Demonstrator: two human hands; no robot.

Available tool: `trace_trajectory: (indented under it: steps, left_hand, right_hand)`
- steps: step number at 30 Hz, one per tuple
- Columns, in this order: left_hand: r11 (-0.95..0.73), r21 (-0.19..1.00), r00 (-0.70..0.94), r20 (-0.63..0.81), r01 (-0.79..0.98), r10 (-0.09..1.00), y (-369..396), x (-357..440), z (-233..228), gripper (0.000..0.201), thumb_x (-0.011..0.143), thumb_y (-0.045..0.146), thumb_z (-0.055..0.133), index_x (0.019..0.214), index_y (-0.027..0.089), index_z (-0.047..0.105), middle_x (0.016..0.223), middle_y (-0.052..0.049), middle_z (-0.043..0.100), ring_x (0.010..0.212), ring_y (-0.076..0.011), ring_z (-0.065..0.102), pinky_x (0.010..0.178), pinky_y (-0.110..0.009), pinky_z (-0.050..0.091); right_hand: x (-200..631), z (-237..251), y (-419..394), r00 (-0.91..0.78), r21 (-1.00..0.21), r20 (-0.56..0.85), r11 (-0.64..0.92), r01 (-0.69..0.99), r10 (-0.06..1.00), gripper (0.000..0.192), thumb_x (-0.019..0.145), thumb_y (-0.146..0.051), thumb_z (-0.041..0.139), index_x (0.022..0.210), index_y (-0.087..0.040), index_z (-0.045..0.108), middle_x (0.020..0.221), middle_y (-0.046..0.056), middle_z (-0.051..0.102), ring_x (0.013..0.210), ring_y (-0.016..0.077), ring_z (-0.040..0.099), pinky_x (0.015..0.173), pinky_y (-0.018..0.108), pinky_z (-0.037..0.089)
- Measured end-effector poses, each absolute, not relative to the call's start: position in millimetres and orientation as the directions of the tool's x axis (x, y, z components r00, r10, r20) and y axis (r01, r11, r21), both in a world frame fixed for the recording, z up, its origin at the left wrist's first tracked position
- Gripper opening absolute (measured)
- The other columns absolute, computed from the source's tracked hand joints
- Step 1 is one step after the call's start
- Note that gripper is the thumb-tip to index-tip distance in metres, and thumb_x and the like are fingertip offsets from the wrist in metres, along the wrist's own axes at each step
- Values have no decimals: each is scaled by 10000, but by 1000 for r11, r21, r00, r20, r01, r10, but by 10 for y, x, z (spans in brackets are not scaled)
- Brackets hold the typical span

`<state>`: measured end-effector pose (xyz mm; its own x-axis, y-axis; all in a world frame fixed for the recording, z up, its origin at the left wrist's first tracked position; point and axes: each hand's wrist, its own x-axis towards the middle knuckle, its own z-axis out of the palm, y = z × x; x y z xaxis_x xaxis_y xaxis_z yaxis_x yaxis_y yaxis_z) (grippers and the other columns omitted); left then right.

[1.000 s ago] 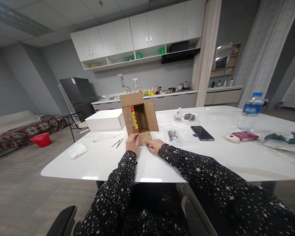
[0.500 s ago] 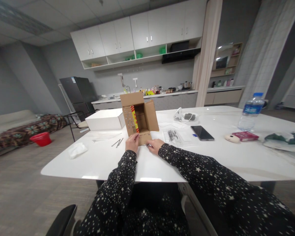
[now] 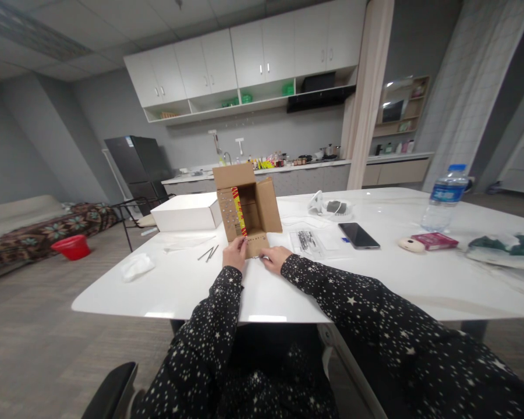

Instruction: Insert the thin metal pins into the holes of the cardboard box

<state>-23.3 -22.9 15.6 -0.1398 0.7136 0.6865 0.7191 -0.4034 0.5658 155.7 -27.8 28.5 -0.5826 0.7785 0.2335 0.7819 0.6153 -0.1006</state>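
A small brown cardboard box (image 3: 247, 208) lies on its side near the middle of the white table (image 3: 192, 285), its open mouth facing the person and its flaps spread out; a strip of red and yellow print shows along the inner left edge. The left hand (image 3: 236, 254) rests at the near left corner of the box, its fingers curled against the perforated bottom flap, though whether they actually pinch the flap cannot be told. The right hand (image 3: 274, 257) lies just right of it, fingers bent down onto the same flap and the tabletop. Left of the box and slightly farther away sits a flat white rectangular box (image 3: 187, 212), and two thin metal pins (image 3: 209, 254) lie on the table near the left hand. To the right lie a clear plastic bag of small dark parts (image 3: 308, 241), a black smartphone (image 3: 358, 235) and, well apart at the far right, a clear plastic water bottle (image 3: 444, 197).
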Motion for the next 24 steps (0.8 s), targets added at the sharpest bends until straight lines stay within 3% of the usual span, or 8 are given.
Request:
trace_trajectory:
  steps: [15,24]
  left_hand:
    - [-363,631,-225,657,686,719,-265,-203,223,245,846,329,533,971,183,684,939,-62,731,880,-193,685,855,-336,536]
    - [-400,630,-263,699,665,665,-234,-228,209,291,852,367,517,1009,183,678,949,-56,726,862,-175,682,855,-318,535]
  right_hand:
    - [1582,294,-319,-570,-113,263,612,783,778,276,879,-276,427,1075,-243,618,986,43,695,877,190,624,745,269,394]
    - [1596,297,-330,-572,-117,262,613,781,778,281,885,-281,425,1085,-244,619,994,42,694,887,185,623,756,263,399]
